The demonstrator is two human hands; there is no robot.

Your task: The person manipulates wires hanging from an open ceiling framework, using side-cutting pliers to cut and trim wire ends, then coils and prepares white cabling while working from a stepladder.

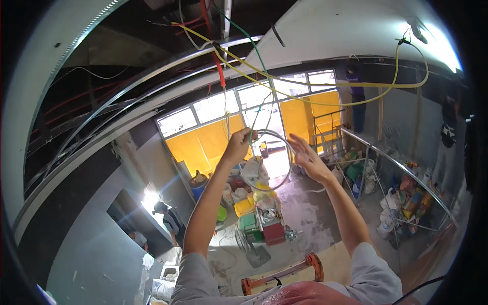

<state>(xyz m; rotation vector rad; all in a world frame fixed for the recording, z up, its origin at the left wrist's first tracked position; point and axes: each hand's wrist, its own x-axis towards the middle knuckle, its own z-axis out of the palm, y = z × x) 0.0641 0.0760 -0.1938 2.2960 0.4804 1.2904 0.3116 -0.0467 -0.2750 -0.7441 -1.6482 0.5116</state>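
My left hand is raised and closed on the top left of a coiled grey cable, with a thin green wire running down to it from the ceiling. My right hand is open beside the coil's right side, fingers apart and raised; whether it touches the cable I cannot tell. Yellow cables hang in long loops overhead, near a red conduit in the open ceiling.
An orange ladder top is just below me. Metal scaffolding and piled bags stand right. Buckets and tools crowd the floor. Co-workers stand lower left and at right. Metal ceiling channels run left.
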